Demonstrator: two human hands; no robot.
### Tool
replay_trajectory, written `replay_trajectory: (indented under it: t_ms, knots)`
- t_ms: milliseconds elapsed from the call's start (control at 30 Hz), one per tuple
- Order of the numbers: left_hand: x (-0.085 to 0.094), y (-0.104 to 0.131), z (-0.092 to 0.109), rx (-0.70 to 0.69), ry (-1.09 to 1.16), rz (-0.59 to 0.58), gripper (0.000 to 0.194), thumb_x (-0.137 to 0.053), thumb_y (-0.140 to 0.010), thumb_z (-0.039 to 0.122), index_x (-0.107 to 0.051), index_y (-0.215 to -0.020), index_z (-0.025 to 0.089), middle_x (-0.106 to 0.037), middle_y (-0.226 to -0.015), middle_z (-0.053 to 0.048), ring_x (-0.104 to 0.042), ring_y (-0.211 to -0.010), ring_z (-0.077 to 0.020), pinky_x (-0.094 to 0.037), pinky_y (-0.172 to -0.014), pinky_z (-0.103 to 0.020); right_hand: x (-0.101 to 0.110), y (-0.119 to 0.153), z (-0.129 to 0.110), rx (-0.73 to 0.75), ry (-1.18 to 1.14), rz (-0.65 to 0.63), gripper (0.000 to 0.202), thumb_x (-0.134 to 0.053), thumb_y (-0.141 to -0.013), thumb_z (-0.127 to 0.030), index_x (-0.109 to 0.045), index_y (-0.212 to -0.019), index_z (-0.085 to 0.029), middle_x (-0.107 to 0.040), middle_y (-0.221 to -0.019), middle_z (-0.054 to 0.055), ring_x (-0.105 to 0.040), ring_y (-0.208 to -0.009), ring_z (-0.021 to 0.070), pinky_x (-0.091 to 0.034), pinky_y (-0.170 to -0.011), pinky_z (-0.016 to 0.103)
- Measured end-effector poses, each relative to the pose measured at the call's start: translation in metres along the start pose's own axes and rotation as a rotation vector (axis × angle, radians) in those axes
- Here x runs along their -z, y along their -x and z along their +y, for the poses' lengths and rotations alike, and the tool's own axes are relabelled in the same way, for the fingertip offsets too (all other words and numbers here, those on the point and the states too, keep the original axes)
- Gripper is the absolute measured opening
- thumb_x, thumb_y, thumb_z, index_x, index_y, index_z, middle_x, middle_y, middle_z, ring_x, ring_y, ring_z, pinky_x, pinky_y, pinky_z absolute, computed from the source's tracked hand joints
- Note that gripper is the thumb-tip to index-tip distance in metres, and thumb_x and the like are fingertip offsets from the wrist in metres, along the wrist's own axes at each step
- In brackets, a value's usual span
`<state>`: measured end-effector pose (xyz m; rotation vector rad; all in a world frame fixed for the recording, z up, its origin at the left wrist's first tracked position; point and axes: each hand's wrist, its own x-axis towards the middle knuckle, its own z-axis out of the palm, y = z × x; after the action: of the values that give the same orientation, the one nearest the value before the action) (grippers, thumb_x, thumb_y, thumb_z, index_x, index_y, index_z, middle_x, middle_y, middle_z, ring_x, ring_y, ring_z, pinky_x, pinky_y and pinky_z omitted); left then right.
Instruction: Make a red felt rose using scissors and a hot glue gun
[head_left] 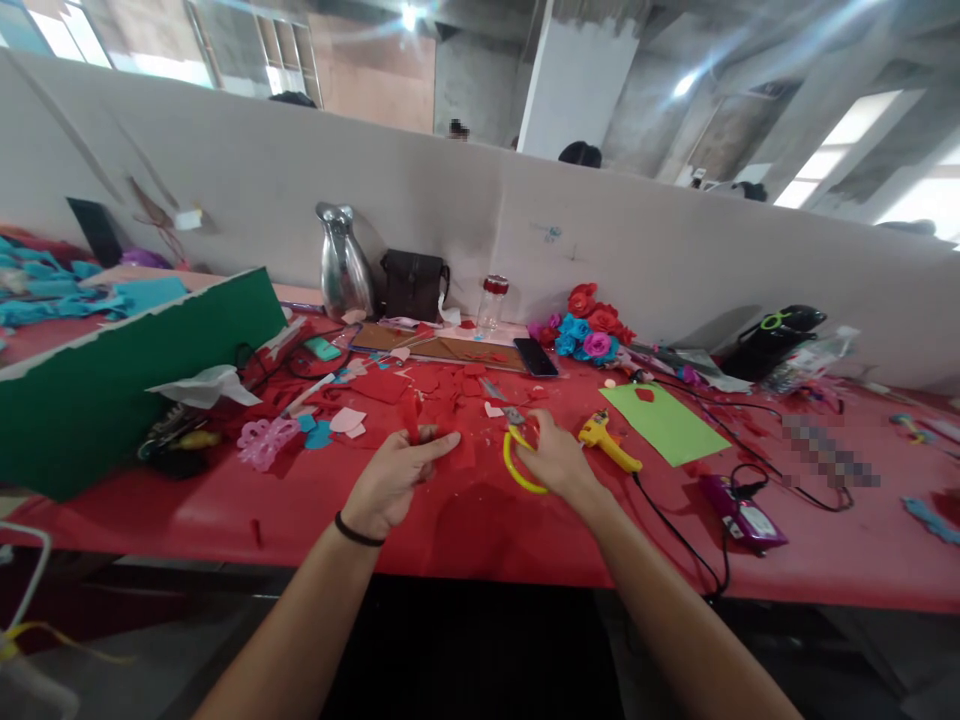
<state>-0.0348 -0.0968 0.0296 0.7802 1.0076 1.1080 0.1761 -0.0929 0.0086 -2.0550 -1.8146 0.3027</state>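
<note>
Red strip [412, 415] held in half-closed left hand [397, 475], yellow-handled scissors [517, 472] in curled right hand [553, 455], glue gun [609, 441] at its three o'clock

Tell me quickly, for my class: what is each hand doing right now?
Left hand: closed, holding a thin red strip; paper or cloth, I can't tell.
Right hand: closed on the yellow-handled scissors.
</note>
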Motion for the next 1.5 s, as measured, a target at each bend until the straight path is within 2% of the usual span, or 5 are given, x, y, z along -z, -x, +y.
replay_trajectory:
  t_ms: [267, 633, 933, 1167, 1500]
  knots:
    - [0.000, -0.001, -0.008, 0.014, 0.027, 0.065, 0.032, -0.079, -0.048, 0.021, -0.054, -0.067, 0.016, -0.041, -0.044, 0.011, -0.025, -0.033, -0.0001, -0.013, -0.037, -0.017, -0.012, -0.032, -0.017, 0.124, 0.374, 0.093, 0.026, -0.044, -0.088, -0.024, -0.061, -0.106, -0.015, -0.059, -0.112, 0.018, -0.051, -0.108, 0.0305, -0.039, -0.085, 0.039]
    - [0.006, -0.017, -0.017, 0.150, -0.266, 0.009, 0.026, -0.074, -0.058, 0.019, -0.050, -0.068, 0.018, -0.032, -0.038, 0.013, -0.021, -0.032, -0.0023, -0.009, -0.038, -0.020, 0.040, -0.010, 0.106, -0.333, 0.546, 0.018, 0.042, -0.050, -0.078, -0.024, -0.053, -0.117, -0.009, -0.060, -0.111, 0.020, -0.055, -0.105, 0.0314, -0.041, -0.083, 0.039]
    - [0.008, -0.039, -0.027, 0.172, -0.665, -0.006, 0.013, -0.069, -0.060, 0.017, -0.055, -0.058, 0.015, -0.043, -0.041, 0.007, -0.031, -0.037, -0.0054, -0.020, -0.040, -0.021, 0.029, -0.019, 0.105, -0.312, 0.553, -0.044, 0.037, -0.047, -0.079, -0.018, -0.054, -0.114, -0.009, -0.061, -0.104, 0.021, -0.063, -0.095, 0.0292, -0.047, -0.075, 0.035]
    - [0.029, -0.040, -0.028, -0.055, -0.847, -0.001, 0.019, -0.064, -0.063, 0.019, -0.068, -0.081, 0.015, -0.067, -0.069, -0.002, -0.058, -0.065, -0.0151, -0.040, -0.055, -0.023, 0.051, 0.008, 0.093, -0.096, 0.098, 0.255, 0.034, -0.046, -0.084, -0.036, -0.059, -0.103, -0.012, -0.061, -0.098, 0.016, -0.059, -0.097, 0.0286, -0.047, -0.081, 0.039]
    - [0.029, -0.024, -0.032, -0.119, -1.379, -0.066, 0.020, -0.057, -0.075, 0.030, -0.070, -0.078, 0.016, -0.065, -0.065, -0.005, -0.057, -0.062, -0.0164, -0.034, -0.054, -0.025, 0.005, 0.053, 0.017, 0.094, -0.519, -0.503, 0.055, -0.042, -0.078, -0.070, -0.055, -0.073, -0.017, -0.056, -0.050, 0.000, -0.054, -0.048, 0.0131, -0.043, -0.054, 0.026]
